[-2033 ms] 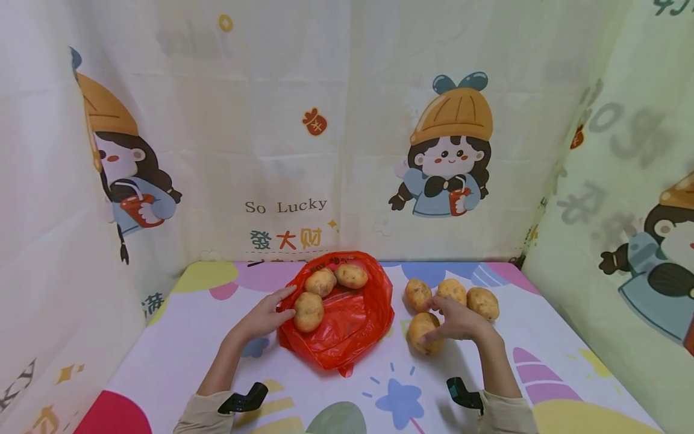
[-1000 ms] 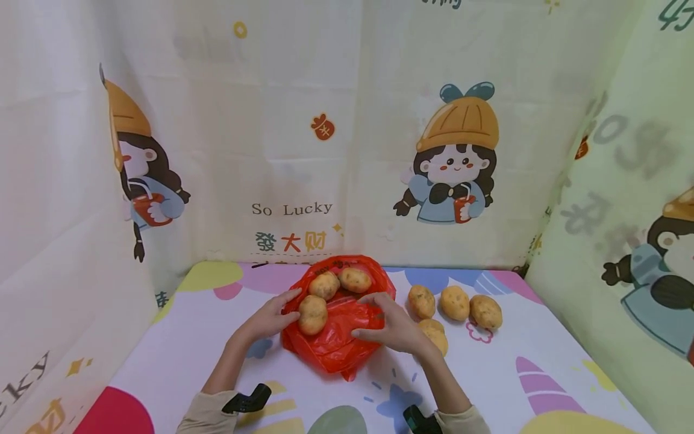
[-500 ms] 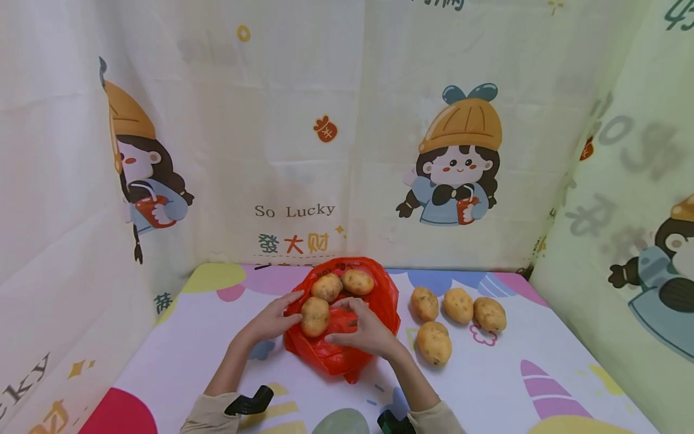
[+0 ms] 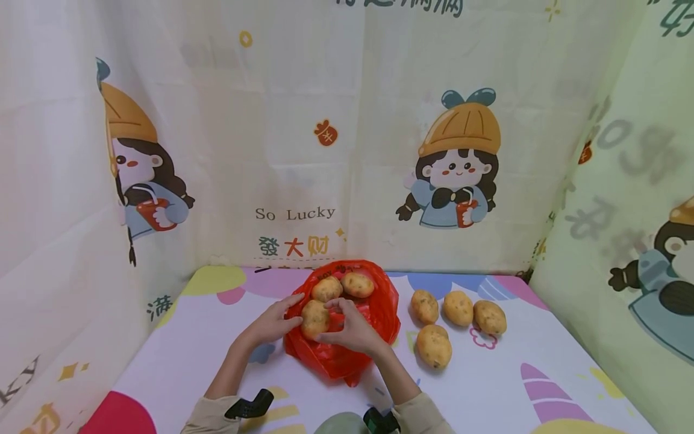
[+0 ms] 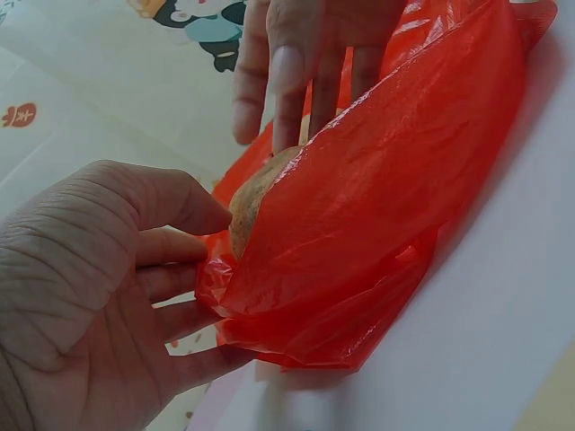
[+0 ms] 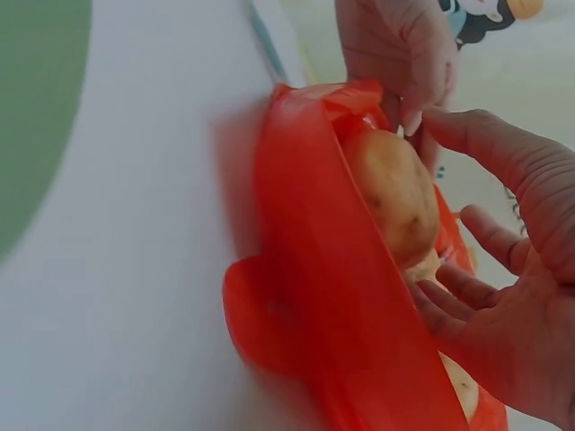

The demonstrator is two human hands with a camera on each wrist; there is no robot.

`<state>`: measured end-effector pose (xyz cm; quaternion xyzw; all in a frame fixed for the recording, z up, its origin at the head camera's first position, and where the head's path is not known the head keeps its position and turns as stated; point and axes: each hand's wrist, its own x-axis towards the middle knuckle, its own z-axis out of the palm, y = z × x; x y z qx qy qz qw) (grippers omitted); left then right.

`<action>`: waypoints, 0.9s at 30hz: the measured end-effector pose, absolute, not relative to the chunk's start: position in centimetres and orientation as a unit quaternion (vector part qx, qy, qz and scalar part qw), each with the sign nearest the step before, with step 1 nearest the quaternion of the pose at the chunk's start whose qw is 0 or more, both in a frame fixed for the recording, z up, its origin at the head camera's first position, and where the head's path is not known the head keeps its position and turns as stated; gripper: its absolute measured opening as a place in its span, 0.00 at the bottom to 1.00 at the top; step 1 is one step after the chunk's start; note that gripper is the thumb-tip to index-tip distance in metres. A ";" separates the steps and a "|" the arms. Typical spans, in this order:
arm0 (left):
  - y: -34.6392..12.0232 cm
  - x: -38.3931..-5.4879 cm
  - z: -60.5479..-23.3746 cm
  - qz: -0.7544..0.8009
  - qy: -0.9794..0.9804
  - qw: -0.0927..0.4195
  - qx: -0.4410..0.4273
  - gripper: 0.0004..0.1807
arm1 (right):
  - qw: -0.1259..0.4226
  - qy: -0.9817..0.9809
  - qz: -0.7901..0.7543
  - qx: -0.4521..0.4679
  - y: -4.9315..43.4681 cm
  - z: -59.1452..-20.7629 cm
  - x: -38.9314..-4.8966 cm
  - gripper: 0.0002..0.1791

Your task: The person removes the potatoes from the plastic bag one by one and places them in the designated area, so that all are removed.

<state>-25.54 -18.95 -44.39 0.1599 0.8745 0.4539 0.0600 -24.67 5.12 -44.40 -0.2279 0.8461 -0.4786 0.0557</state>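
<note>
A red plastic bag [image 4: 338, 360] lies spread on the table with its mouth facing up. Inside it are three potatoes: a near-left potato [image 4: 313, 322], a back-left potato [image 4: 327, 289] and a back-right potato [image 4: 358, 284]. My left hand [image 4: 273, 321] holds the bag's left rim, thumb on the inner side by the near-left potato [image 5: 256, 199] and fingers on the outer side. My right hand [image 4: 355, 328] is over the bag, thumb and fingers spread beside that same potato [image 6: 395, 193]. Whether it touches the potato is hard to tell.
To the right of the bag, a row of three potatoes [image 4: 458, 308] lies on the patterned table [image 4: 488, 386], with one more potato [image 4: 434, 346] in front of them. Printed cloth walls [image 4: 293, 150] enclose the table at the back and sides.
My right hand has left the front potato outside the bag, carrying nothing visible, and moved left over the bag to the near-left potato. My left hand has stayed at the rim.
</note>
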 end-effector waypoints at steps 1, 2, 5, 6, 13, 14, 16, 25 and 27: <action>-18.9 -25.5 -44.4 0.456 0.874 0.061 0.157 0.34 | 0.057 0.847 -0.479 -0.224 4.9 -44.5 -24.7 0.34; -18.9 -25.5 -44.4 0.457 0.874 0.063 0.156 0.34 | 0.056 0.848 -0.479 -0.221 4.7 -44.6 -24.8 0.34; -18.9 -25.5 -44.5 0.458 0.873 0.065 0.156 0.34 | 0.058 0.846 -0.484 -0.215 4.2 -44.7 -24.9 0.35; -18.9 -25.4 -44.5 0.460 0.872 0.065 0.155 0.34 | 0.061 0.846 -0.486 -0.211 4.0 -44.7 -25.0 0.35; -18.9 -25.4 -44.1 0.453 0.873 0.059 0.170 0.34 | 0.065 0.854 -0.480 -0.191 3.0 -44.7 -25.2 0.37; -18.9 -25.4 -44.1 0.451 0.874 0.058 0.172 0.34 | 0.066 0.855 -0.479 -0.186 2.9 -44.7 -25.2 0.37; -18.9 -25.3 -44.0 0.448 0.875 0.058 0.175 0.35 | 0.066 0.857 -0.480 -0.179 2.8 -44.7 -25.2 0.38; -18.6 -25.4 -44.1 0.440 0.879 0.057 0.176 0.34 | 0.049 0.854 -0.491 -0.165 2.0 -45.3 -25.4 0.38; -18.7 -25.4 -44.0 0.439 0.879 0.056 0.176 0.34 | 0.047 0.851 -0.497 -0.164 1.9 -45.4 -25.4 0.38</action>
